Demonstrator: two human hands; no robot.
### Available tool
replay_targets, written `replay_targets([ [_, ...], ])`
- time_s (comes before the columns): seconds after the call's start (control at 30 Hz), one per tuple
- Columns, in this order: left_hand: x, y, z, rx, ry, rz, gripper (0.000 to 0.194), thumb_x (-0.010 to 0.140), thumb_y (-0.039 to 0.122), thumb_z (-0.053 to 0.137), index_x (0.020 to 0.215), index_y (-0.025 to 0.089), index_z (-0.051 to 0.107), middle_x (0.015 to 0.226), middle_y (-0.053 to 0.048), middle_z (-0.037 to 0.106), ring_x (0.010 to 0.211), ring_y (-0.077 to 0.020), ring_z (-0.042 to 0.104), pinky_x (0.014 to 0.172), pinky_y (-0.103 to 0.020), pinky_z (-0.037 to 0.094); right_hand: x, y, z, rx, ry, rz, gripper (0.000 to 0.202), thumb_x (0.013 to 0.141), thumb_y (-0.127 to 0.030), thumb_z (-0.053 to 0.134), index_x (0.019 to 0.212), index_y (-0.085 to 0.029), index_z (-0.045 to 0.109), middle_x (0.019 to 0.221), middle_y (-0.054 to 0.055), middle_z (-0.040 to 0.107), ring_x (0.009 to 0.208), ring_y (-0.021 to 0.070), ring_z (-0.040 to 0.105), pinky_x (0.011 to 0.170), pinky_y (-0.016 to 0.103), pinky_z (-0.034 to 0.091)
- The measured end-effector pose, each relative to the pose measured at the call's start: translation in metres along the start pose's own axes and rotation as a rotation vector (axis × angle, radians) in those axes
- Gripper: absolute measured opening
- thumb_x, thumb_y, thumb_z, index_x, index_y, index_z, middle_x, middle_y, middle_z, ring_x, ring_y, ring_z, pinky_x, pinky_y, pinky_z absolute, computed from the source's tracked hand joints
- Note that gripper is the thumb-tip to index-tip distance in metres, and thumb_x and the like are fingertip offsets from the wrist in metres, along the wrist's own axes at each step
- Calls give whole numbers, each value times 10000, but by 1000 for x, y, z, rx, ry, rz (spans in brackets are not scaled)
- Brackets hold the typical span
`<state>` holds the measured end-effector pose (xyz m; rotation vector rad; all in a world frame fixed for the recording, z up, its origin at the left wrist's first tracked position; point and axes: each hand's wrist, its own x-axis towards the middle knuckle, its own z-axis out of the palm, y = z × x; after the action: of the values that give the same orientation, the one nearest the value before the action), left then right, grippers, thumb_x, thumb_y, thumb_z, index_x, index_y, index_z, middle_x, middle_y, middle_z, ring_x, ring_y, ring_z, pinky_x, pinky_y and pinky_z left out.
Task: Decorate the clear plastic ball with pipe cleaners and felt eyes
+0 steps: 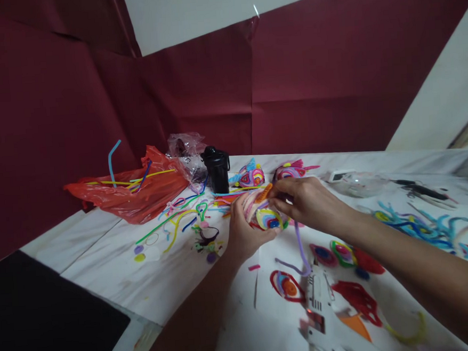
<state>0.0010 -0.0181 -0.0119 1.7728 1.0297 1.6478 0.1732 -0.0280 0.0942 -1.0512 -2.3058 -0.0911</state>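
My left hand [248,230] is wrapped round a rounded craft piece [269,218] covered in colourful coiled pipe cleaners, with a yellow, white and blue spiral on its front. At its top, the closed fingers of my right hand [300,200] pinch an orange pipe cleaner piece [264,193]; how it is fixed to the craft piece cannot be made out. A purple pipe cleaner [302,251] hangs down below my right hand and curls on the table. Nearer to me lies a white glue gun [324,313], beside a red-edged spiral piece [288,286].
A red plastic bag [140,203] with pipe cleaners lies left, near a black bottle [218,171]. Two similar craft pieces, one with blue tufts [252,174] and one with pink tufts [292,170], stand behind my hands. Blue pipe cleaners [425,226] and pliers [425,190] are at right.
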Motion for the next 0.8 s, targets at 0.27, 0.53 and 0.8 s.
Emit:
replay_targets([
  [0.27, 1, 4, -1, -26, -11, -6, 989, 460, 238, 917, 1349, 255, 484, 1318, -106, 536, 1251, -346, 533, 1091, -521, 422, 5, -6, -1, -44, 5, 141, 49, 793, -214, 596, 767, -207, 637, 641, 0, 686, 517, 130, 584, 548, 238, 395],
  [0.53, 0, 2, -4, -119, -110, -83, 1065, 519, 306, 912, 1455, 293, 405, 1441, -113, 454, 1343, -359, 462, 1144, -539, 374, 14, -11, -2, -107, -83, 254, 56, 742, -169, 608, 733, -202, 652, 693, 32, 716, 601, 165, 629, 580, 263, 408],
  [0.8, 1, -4, -3, -170, -85, -76, 956, 562, 435, 887, 1406, 277, 467, 1435, -115, 415, 1387, -360, 417, 1160, -496, 371, 21, -18, -10, -119, -141, 310, 85, 717, -152, 618, 674, -224, 636, 645, 8, 684, 590, 155, 597, 568, 265, 389],
])
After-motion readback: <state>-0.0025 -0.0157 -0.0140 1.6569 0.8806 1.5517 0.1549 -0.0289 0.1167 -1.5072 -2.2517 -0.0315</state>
